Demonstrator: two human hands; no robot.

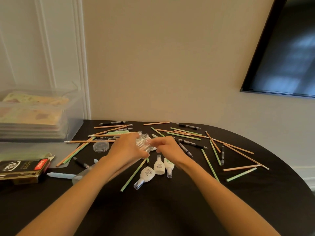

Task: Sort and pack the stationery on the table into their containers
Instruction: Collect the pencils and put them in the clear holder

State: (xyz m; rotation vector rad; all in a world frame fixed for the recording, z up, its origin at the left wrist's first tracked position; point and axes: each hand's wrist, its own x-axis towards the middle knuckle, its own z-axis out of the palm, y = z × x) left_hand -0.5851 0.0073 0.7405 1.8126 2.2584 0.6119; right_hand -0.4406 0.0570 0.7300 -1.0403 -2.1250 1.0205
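The black bench (pixel 170 210) is strewn with pencils (pixel 210 165) and pens. Above its middle, the left hand (pixel 127 147) grips a clear ribbed jar (pixel 144 143), tipped sideways. The right hand (pixel 167 147) curls at the jar's mouth; whether it holds anything is unclear. Three white correction bottles (pixel 159 166) lie just below the hands, and the clear lid (pixel 101 146) lies to the left.

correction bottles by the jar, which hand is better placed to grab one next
Right, likely. The left hand grips the clear jar, so it is busy; the right hand hovers closest to the correction bottles.
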